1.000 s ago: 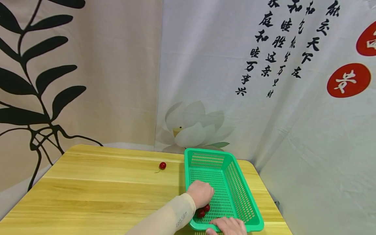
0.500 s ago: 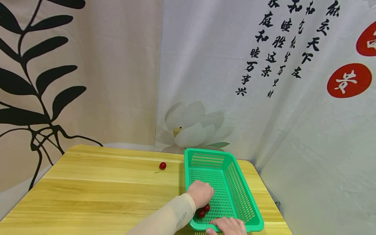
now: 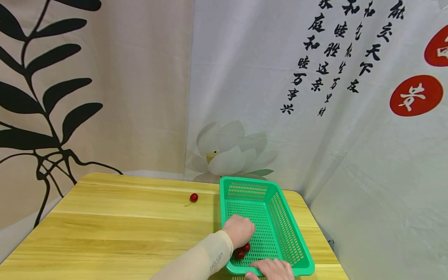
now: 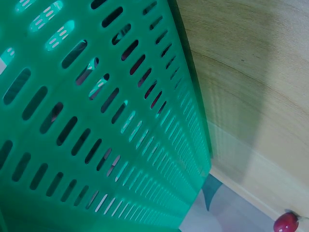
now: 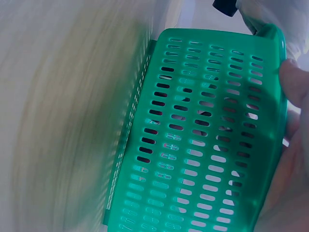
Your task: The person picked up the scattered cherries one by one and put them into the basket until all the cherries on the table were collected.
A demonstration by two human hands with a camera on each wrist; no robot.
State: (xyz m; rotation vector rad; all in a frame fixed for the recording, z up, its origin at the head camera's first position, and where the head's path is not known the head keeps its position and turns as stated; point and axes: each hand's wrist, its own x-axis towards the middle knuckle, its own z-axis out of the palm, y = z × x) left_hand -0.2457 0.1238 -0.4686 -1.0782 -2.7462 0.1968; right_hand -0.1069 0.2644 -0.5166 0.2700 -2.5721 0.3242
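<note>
My left hand (image 3: 239, 230), its forearm in a pale sleeve, reaches over the left side of a green plastic basket (image 3: 303, 249). Its knuckles are bent and its fingertips are hidden, so whether it holds anything is not visible. Just below it, two red cherries (image 3: 239, 254) lie in the basket's near left corner. My right hand (image 3: 274, 268) grips the near rim, fingers over the edge and thumb outside. In the right wrist view the thumb (image 5: 295, 83) touches the rim. The left wrist view is filled mostly by the slotted basket wall (image 4: 96, 125).
Another cherry (image 3: 194, 197) with a stem lies on the wooden table (image 3: 115, 225), left of the basket toward the back. A printed cloth (image 3: 147, 85) hangs behind the table and along its right side.
</note>
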